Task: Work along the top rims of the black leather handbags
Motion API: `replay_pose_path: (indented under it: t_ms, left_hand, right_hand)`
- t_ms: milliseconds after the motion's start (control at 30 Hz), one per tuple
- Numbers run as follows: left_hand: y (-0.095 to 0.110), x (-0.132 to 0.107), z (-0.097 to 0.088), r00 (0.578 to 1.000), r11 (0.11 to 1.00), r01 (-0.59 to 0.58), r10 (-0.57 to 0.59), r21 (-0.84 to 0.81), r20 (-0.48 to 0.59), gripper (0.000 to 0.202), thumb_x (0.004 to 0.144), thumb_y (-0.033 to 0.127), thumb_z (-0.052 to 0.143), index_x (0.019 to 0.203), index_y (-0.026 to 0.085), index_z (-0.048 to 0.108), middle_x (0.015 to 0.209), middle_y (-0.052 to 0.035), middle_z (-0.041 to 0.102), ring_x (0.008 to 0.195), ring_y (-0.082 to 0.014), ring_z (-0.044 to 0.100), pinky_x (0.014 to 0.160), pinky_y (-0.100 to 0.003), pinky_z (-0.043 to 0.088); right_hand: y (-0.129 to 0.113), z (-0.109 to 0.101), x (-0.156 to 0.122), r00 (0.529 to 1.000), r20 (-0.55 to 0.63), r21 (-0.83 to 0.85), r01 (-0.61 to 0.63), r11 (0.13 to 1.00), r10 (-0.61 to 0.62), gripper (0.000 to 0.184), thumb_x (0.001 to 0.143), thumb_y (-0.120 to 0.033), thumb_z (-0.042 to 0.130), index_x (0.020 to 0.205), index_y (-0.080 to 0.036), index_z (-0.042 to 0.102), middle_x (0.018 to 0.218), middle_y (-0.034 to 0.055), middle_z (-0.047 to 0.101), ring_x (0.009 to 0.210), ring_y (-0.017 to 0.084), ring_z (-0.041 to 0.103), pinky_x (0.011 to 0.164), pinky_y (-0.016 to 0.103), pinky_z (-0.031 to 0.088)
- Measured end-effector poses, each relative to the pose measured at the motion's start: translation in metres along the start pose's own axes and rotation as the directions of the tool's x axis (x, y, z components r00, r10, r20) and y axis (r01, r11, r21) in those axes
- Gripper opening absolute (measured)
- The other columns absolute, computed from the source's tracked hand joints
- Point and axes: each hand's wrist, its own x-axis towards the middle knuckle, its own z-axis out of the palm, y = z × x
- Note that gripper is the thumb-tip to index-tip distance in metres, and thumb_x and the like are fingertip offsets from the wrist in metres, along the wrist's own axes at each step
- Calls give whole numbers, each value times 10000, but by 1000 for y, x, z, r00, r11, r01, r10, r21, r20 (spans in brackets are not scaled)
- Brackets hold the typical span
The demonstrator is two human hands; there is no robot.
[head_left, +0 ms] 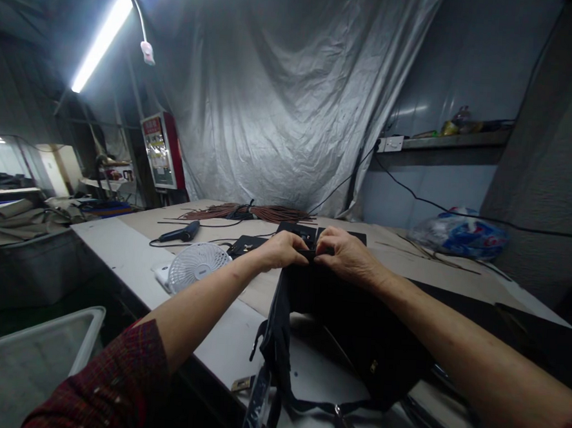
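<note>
I see left hand (284,249) and right hand (346,256) pinching the top edge of the black bag (356,328) on the table (133,250), 12 o'clock; I'd judge mid-job, strap (277,362) dangling loose at 6, fan (196,266) at 9

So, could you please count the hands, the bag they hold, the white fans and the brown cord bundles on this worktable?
left hand, right hand: 2 hands
black bag, gripped by both: 1
white fan: 1
brown cord bundle: 1
Total: 5
</note>
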Motion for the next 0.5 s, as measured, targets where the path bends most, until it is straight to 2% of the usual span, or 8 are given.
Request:
replay_pose_path:
  t_ms: [133,333,500]
  left_hand:
    - [-3,2,0,999,999,-32,32,0,17,219,618,225,649,804,121,705,621,28,577,562,-93,457,522,-212,325]
    - [2,1,2,1000,1000,-17,17,10,1,196,618,192,630,791,122,691,638,30,585,569,-92,463,525,-209,330]
    - [4,1,2,1000,999,-11,12,45,-17,222,596,216,687,800,130,696,640,33,588,574,-94,471,517,-205,328]
  right_hand:
    - [-1,1,-1,999,-21,-5,31,1000,-31,83,707,-140,641,649,-192,613,838,16,602,884,183,526,778,288,396]
    - [-4,1,-5,997,-67,14,24,1000,-23,101,725,-129,617,643,-181,588,830,15,599,796,156,545,730,263,399]
    - [-1,4,-5,997,-80,-7,8,1000,-9,97,730,-132,613,650,-187,609,849,19,616,805,160,548,745,271,412]
